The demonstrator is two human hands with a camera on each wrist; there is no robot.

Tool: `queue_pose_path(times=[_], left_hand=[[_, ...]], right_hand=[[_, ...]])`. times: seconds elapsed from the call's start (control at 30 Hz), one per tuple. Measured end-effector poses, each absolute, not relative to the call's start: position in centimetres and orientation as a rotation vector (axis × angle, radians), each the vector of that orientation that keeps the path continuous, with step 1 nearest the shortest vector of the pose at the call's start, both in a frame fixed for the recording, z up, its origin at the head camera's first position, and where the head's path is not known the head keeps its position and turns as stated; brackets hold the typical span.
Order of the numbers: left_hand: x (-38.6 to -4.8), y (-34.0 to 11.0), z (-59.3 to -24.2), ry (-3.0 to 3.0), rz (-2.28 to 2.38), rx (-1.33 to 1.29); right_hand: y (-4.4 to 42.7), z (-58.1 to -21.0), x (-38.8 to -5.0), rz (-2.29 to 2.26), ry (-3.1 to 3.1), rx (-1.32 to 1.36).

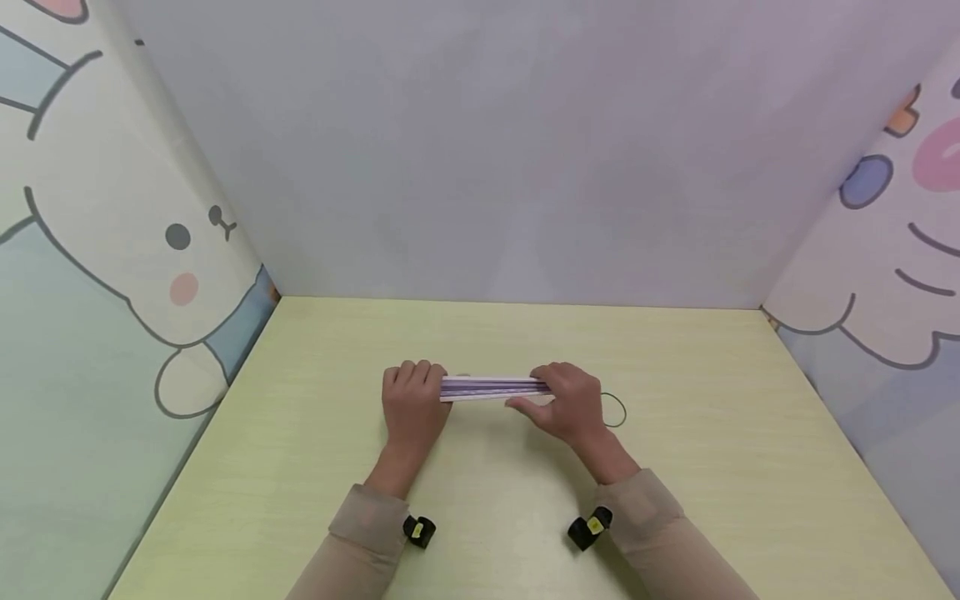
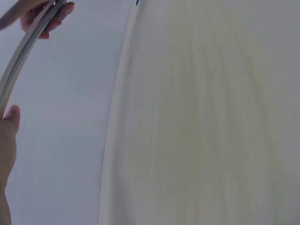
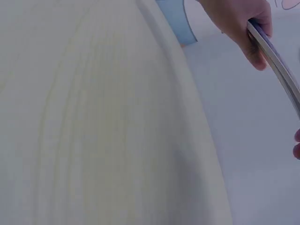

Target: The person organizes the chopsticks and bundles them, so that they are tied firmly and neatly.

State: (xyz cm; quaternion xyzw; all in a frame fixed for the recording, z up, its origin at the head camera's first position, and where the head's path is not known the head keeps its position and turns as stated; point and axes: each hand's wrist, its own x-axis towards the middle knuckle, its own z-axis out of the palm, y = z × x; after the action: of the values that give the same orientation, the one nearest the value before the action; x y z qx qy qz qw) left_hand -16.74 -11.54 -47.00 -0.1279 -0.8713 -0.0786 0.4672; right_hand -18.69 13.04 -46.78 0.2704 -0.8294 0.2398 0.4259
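A stack of thin, flexible sheets with white and purple edges [image 1: 487, 388] is held level above the table, edge toward me. My left hand [image 1: 412, 404] grips its left end, knuckles up. At the right end, my right hand [image 1: 572, 404] holds the stack between fingers above and thumb below. Both wrist views show the stack bowed along its length, and the left wrist view catches its curved edge [image 2: 19, 58]. What is printed on the sheets is hidden. Just right of my right hand shows a thin dark green loop [image 1: 625, 410], partly covered by that hand.
The pale yellow table [image 1: 300, 467] reaches back to a plain grey wall [image 1: 487, 167]. Side panels with cartoon animals [image 1: 112, 208] stand at left and right. Small black devices with yellow marks [image 1: 418, 531] sit at both wrists.
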Motion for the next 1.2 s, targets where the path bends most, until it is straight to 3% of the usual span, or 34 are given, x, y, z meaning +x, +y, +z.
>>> queue_pose_path(times=[0.33, 0.5, 0.6, 0.8, 1.2], left_hand=[[-16.8, -11.5, -46.4, -1.929, -0.208, -0.251], [-16.9, -11.4, -45.9, -1.900, -0.205, -0.252], [-16.9, -11.3, -45.8, -1.926, -0.201, -0.241], [-16.8, -11.5, -45.5, -1.996, -0.212, -0.292], [-16.4, -11.4, -45.1, -2.000, -0.135, -0.314]], right_hand=[[11.7, -45.1, -18.4, 1.289, -1.852, 0.572], [10.6, -42.0, -16.3, 1.565, -1.901, 0.312], [10.4, -41.0, -15.6, 1.723, -1.852, 0.303], [10.7, -41.0, -15.9, 1.613, -1.798, 0.531], [10.6, -40.7, -15.8, 1.676, -1.932, 0.427]])
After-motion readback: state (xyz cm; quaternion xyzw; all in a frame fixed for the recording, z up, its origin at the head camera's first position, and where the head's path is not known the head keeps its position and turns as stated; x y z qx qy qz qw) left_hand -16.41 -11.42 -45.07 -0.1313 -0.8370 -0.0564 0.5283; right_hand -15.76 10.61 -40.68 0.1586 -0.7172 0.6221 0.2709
